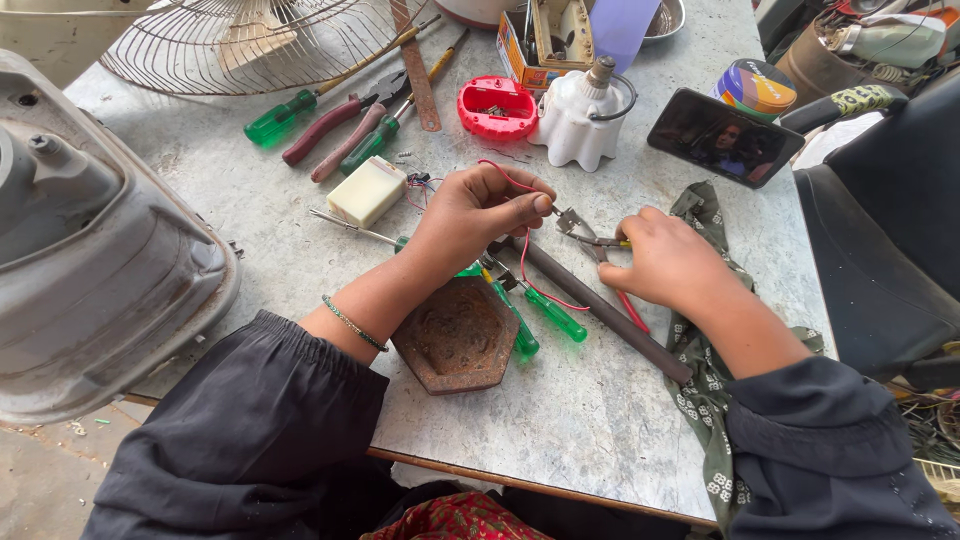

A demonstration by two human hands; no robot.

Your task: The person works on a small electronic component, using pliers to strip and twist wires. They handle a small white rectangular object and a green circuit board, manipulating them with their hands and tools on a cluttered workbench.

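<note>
My left hand pinches a thin red wire between thumb and forefinger, near the middle of the grey table. My right hand grips small pliers with red-and-yellow handles; their jaws point at the wire end by my left fingertips. The wire loops over my left hand and trails down toward a dark rod lying diagonally under both hands.
Green-handled screwdrivers, a rusty hexagonal plate, a cream block, red-handled pliers, a red case, a white ceramic piece and a phone lie around. Fan housing left, fan guard behind, patterned cloth right.
</note>
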